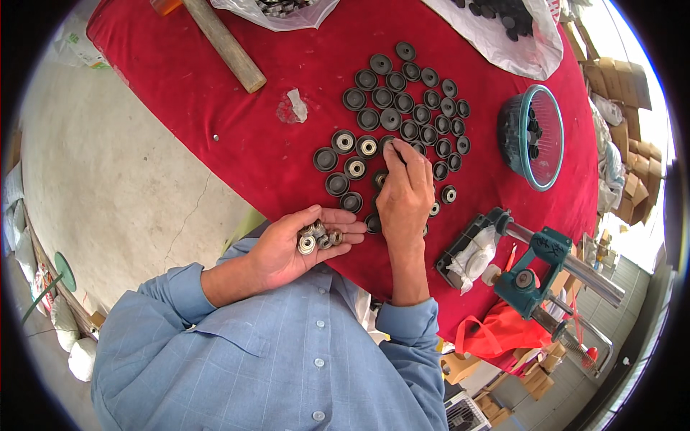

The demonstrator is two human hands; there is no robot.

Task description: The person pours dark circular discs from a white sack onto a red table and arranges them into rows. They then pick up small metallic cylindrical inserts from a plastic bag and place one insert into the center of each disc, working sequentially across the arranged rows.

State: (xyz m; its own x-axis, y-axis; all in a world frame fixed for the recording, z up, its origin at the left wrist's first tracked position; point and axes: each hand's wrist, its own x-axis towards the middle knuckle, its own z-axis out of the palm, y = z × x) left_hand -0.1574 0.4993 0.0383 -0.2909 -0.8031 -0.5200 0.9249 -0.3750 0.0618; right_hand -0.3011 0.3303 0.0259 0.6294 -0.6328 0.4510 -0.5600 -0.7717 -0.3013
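Showing on green press (537, 267): dark handwritten marks, too small to read.
Left hand (287, 244): palm up, fingers uncurled beneath loose bearings (323, 242).
Right hand (406, 179): fingertips together at a black cup (386, 140); cannot tell whether anything is pinched.
Bearings: silver, ring-shaped; others sit inside black cups (390, 119) on red cloth (194, 108).

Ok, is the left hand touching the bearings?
Touching: the head view shows the bearings lying in a small heap directly on the left hand, its palm turned up and fingers spread out flat.
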